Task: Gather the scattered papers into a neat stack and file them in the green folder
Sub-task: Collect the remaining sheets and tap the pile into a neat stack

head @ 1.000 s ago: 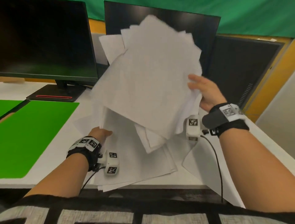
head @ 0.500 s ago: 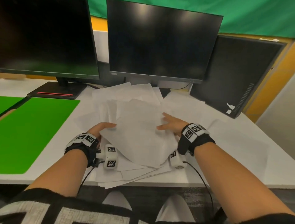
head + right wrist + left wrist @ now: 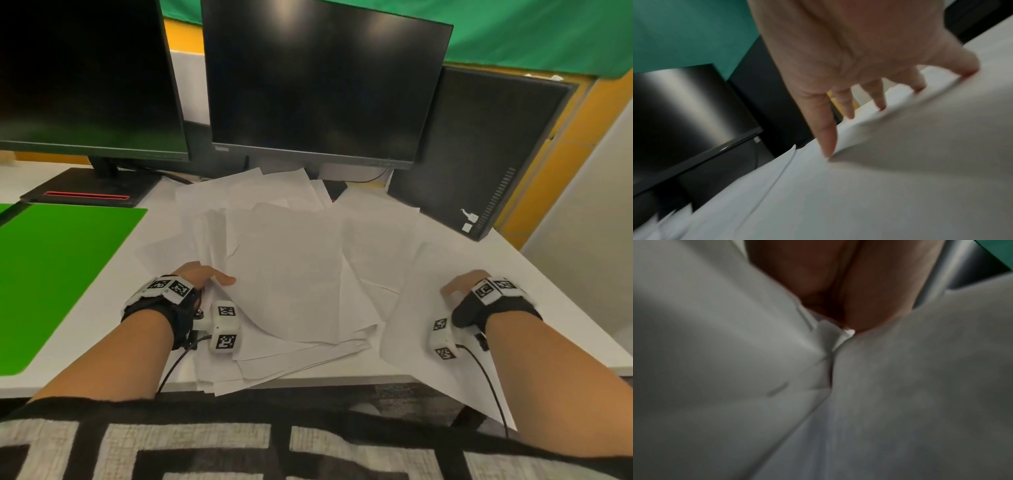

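A loose, uneven pile of white papers [image 3: 291,274] lies in the middle of the white desk [image 3: 102,329], several sheets fanned out toward the monitors. My left hand [image 3: 205,275] holds the pile's left edge, thumb on top; in the left wrist view its fingers [image 3: 869,296] are tucked between sheets. My right hand [image 3: 459,286] is apart from the pile, over a single sheet [image 3: 404,308] that overhangs the desk's front edge. The right wrist view shows its spread, straight fingertips [image 3: 828,146] touching that sheet. The green folder [image 3: 51,274] lies flat at the left.
Two dark monitors [image 3: 85,75] [image 3: 318,85] stand at the back, the left one on a black base [image 3: 85,192]. A black computer case [image 3: 479,147] leans at the back right. The desk's right edge runs close to my right wrist.
One second ago my right hand held a bunch of papers up in the air. It laid them on the pile, then moved right onto the single sheet. My left hand stayed at the pile's edge.
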The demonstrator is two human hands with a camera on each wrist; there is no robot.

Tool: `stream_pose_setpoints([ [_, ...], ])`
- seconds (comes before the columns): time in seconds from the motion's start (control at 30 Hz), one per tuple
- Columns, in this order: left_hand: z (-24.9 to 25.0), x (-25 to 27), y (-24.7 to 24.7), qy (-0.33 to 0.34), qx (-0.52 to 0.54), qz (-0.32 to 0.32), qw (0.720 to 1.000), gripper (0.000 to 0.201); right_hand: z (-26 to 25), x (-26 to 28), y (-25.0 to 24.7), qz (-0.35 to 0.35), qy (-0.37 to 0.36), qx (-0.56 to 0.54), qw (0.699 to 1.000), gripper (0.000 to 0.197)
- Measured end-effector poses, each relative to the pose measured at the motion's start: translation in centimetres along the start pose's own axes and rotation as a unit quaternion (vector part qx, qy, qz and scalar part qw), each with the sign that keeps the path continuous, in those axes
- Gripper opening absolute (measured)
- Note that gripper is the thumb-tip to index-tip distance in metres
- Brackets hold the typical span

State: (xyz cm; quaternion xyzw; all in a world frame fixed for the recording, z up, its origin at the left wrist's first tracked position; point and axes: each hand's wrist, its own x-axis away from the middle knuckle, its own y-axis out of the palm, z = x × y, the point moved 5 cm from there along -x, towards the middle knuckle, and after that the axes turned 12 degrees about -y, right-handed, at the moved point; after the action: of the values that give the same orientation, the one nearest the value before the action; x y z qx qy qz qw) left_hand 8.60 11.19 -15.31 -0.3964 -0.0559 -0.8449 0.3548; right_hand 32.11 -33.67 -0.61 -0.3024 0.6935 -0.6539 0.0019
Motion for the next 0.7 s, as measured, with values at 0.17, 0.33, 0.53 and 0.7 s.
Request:
stream_pose_setpoints([
  [0.17, 0.2, 1.7, 0.6, 0.009, 0.009, -0.003, 1.0, 0.112, -3.8, -4.2, -0.2, 0.061, -0.093, -0.208, 0.972, 0.064],
  [0.33, 0.3, 2.6, 0.9, 0.022, 0.013, -0.009, 1.0, 0.115, -0.7, -4.9, 0.6, 0.03, 0.031, 0.015, 0.999, 0.119],
  [0.53, 0.8, 3.4, 1.3, 0.046, 0.029, -0.015, 0.998, 0.12, -2.6, -4.4, -0.2, 0.064, 0.002, -0.033, 0.997, 0.073],
  [0.7, 0.8, 3.3, 1.5, 0.05, 0.028, -0.018, 0.998, 0.115, -5.5, -5.8, 0.4, 0.074, 0.003, -0.211, 0.975, 0.08],
])
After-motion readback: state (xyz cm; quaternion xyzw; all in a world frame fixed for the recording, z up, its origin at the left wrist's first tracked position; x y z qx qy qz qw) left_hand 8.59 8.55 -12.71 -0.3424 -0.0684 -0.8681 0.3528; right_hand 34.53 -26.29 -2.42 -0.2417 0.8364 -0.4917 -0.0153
